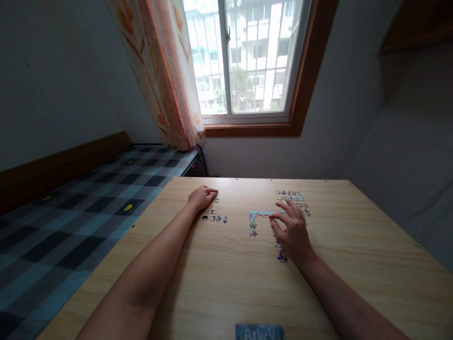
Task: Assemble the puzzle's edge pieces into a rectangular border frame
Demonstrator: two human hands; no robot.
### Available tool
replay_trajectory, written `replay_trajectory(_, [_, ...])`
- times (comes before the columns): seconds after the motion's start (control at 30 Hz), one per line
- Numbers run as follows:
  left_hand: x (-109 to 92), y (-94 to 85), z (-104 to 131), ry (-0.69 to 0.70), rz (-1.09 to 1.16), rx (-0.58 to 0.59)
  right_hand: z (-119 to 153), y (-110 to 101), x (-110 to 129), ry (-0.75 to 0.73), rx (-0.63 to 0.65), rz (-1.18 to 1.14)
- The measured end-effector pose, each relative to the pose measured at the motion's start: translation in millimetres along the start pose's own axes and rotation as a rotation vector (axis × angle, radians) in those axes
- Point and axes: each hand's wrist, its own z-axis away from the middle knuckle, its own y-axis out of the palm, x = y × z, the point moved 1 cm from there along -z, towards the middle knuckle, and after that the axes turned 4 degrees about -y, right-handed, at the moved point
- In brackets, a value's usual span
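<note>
At the right end of the puzzle strip (261,214), itself running sideways, the nearer right hand (292,230) is curving thumb toward forefinger, the left hand (201,197) lying leftward, both grips indiscernible.

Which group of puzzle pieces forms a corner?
The L-shaped puzzle strip, with one end at the right hand; no other group shows a clear corner.

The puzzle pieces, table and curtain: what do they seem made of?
Puzzle pieces: probably printed cardboard, judging by their flat interlocking shapes; finish too small to tell.
Table: wood or wood-look laminate, smooth, with pale streaked grain.
Curtain: likely thin fabric, matte, printed with flowers, hanging in soft folds.
</note>
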Motion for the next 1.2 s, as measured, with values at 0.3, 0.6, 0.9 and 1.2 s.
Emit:
replay_trajectory(0.3, [7,-4.6,-23,-0.013,0.130,0.104,-2,-1,1,-0.001,-0.008,-0.026])
replay_trajectory(0.6, [-1,-10.3,-21,-0.138,0.297,0.204,-1,-3,1,-0.054,0.005,-0.097])
replay_trajectory(0.9, [-18,-41.7,1,-0.149,0.512,0.149,-3,-10,6,-0.127,-0.066,-0.130])
replay_trajectory(1.2, [-97,-6.8,120,-0.199,1.096,0.073,-2,-17,33,-0.282,0.005,-0.056])
